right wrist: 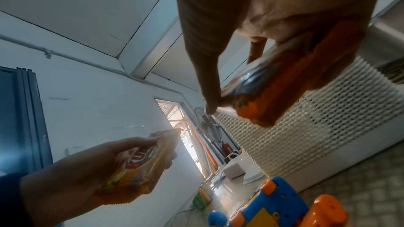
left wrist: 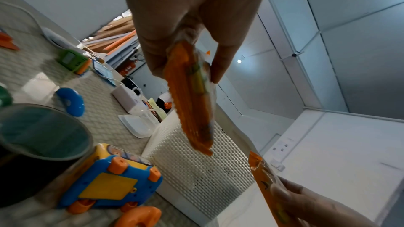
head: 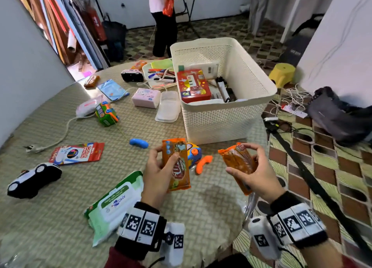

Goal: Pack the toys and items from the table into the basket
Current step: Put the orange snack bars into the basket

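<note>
Table (head: 60, 217), round, covered with a woven-pattern mat, strewn with toys and packets. Basket (head: 225, 116), cream perforated plastic, rectangular, upright on the table's far right part; contents: a red toy-piano box (head: 193, 86) standing tilted against the left wall, a white flat box behind it, dark and white items at the right that cannot be told apart. Wet-wipes pack (head: 114, 203), green and white, flat at the near edge, just left of the left wrist. Plush car (head: 34, 179), black and white, at the near left. Coloured-pencil pack (head: 77, 153), red, flat, beyond the plush car. Green toy bus (head: 106, 113), mid-table, left of a pink box (head: 146, 97) and a clear lidded container (head: 168, 106), the latter just beside the basket's left wall. Blue-and-yellow toy phone (head: 194, 154) with orange handset (head: 203, 164), on the table between the two hands, just before the basket. Left snack packet (head: 178, 165), orange, long axis nearly upright, printed face toward the wearer, raised above the table; left hand (head: 157, 173) grips its lower half, thumb across the front, fingers behind. Right snack packet (head: 238, 163), orange, long axis slanted, upper end pointing up-left toward the basket, also raised; right hand (head: 255, 173) curls round it from the right, fingertips on the top edge, thumb beneath. The two packets are apart.
</note>
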A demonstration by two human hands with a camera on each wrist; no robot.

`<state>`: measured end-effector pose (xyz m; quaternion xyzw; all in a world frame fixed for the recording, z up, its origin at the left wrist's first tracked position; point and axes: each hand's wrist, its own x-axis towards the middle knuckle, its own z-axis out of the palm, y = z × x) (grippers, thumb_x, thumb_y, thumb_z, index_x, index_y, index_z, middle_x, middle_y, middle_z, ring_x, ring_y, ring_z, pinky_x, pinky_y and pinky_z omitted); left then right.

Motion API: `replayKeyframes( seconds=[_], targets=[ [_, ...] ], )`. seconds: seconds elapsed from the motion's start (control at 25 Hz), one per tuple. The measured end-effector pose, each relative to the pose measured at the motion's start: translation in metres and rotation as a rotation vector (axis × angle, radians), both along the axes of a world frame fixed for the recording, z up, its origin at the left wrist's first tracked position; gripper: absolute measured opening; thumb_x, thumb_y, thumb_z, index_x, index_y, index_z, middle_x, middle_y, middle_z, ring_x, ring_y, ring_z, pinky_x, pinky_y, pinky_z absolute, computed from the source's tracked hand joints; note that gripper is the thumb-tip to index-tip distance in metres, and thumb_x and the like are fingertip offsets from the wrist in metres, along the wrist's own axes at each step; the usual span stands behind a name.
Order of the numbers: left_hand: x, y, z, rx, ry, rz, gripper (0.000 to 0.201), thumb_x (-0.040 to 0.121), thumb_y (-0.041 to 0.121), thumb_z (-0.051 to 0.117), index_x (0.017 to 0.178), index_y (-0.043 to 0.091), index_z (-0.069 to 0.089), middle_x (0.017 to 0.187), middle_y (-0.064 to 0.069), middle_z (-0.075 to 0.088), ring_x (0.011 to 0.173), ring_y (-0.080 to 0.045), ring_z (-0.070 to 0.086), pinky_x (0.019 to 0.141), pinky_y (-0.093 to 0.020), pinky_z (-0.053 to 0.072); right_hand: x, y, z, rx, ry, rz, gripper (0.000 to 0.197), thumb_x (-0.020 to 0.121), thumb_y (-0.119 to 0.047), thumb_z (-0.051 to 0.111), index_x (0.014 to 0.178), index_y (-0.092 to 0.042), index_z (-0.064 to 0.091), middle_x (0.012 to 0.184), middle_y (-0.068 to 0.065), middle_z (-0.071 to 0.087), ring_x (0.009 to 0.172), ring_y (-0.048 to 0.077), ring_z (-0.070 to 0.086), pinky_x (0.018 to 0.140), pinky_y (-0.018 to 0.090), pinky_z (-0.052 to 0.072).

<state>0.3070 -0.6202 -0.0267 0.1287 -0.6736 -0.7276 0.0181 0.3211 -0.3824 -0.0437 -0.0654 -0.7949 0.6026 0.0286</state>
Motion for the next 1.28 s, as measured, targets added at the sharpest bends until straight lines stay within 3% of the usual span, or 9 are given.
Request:
replayKeyframes(
  seconds=[0.2,0.36,0.44,0.56,0.72,0.92,1.08,1.2,1.28],
  targets=[
    [-0.016,0.042,0.013,-0.062,0.052,-0.098,0.024,0.084,0.020,0.070,0.102,0.025,0.054,0.093,-0.013,0.073,0.081,-0.022,0.072,0.067,-0.039,0.059,0.007,0.039,0.009,0.032,0.060,-0.124,0.068,0.063,-0.023,0.086,0.116,-0.033,0.044,0.097,-0.007,0.056,0.082,0.001,0.060,0.073,0.016,0.048],
    [-0.037,0.083,0.031,-0.077,0.139,-0.093,0.023,0.083,0.016,0.071,0.099,0.020,0.054,0.088,-0.010,0.073,0.072,-0.013,0.072,0.058,-0.027,0.056,-0.009,0.079,0.023,-0.010,0.089,-0.139,0.069,0.064,-0.021,0.084,0.119,-0.029,0.043,0.103,-0.015,0.052,0.088,-0.003,0.057,0.074,0.012,0.047],
    [-0.051,0.109,0.038,-0.085,0.162,-0.070,0.024,0.081,0.018,0.073,0.098,0.021,0.055,0.088,-0.008,0.074,0.076,-0.016,0.072,0.065,-0.032,0.057,-0.023,0.105,0.029,0.003,0.127,-0.119,0.073,0.060,-0.024,0.086,0.120,-0.028,0.043,0.107,-0.015,0.051,0.096,0.000,0.055,0.083,0.017,0.046],
    [-0.074,0.152,0.048,-0.109,0.194,-0.013,0.023,0.080,0.019,0.075,0.092,0.024,0.056,0.085,-0.004,0.074,0.078,-0.016,0.072,0.068,-0.033,0.057,-0.049,0.149,0.041,0.047,0.127,-0.052,0.075,0.059,-0.023,0.087,0.118,-0.029,0.042,0.105,-0.018,0.049,0.096,-0.007,0.052,0.079,0.011,0.044],
    [-0.095,0.205,0.066,-0.105,0.218,0.034,0.026,0.082,0.019,0.073,0.100,0.017,0.054,0.080,0.001,0.070,0.065,-0.003,0.069,0.052,-0.017,0.052,-0.085,0.203,0.059,0.096,0.173,0.005,0.071,0.061,-0.027,0.086,0.116,-0.034,0.041,0.105,-0.016,0.050,0.102,0.010,0.055,0.085,0.027,0.050],
    [-0.118,0.252,0.088,-0.157,0.239,0.127,0.034,0.080,0.023,0.075,0.105,0.017,0.054,0.084,0.009,0.067,0.069,0.003,0.068,0.059,-0.017,0.055,-0.130,0.256,0.086,0.183,0.215,0.136,0.067,0.063,-0.030,0.085,0.117,-0.030,0.045,0.106,-0.014,0.050,0.105,0.013,0.053,0.086,0.031,0.052],
    [-0.143,0.262,0.102,-0.219,0.248,0.215,0.033,0.080,0.024,0.074,0.105,0.017,0.053,0.091,-0.003,0.070,0.079,-0.010,0.070,0.070,-0.030,0.059,-0.172,0.265,0.094,0.216,0.292,0.184,0.065,0.063,-0.030,0.086,0.118,-0.026,0.052,0.113,-0.008,0.052,0.106,0.010,0.049,0.081,0.017,0.046],
    [-0.171,0.260,0.110,-0.244,0.255,0.309,0.035,0.080,0.024,0.075,0.108,0.016,0.054,0.101,-0.012,0.070,0.088,-0.020,0.070,0.073,-0.034,0.058,-0.214,0.261,0.101,0.238,0.331,0.232,0.067,0.060,-0.034,0.087,0.118,-0.027,0.054,0.119,0.000,0.051,0.107,0.014,0.052,0.089,0.027,0.049],
    [-0.191,0.254,0.114,-0.229,0.264,0.376,0.036,0.081,0.022,0.074,0.109,0.013,0.054,0.099,-0.014,0.069,0.085,-0.020,0.069,0.067,-0.030,0.058,-0.245,0.255,0.106,0.240,0.351,0.274,0.067,0.059,-0.035,0.087,0.118,-0.026,0.056,0.118,0.001,0.051,0.106,0.016,0.053,0.091,0.034,0.050]
  ],
)
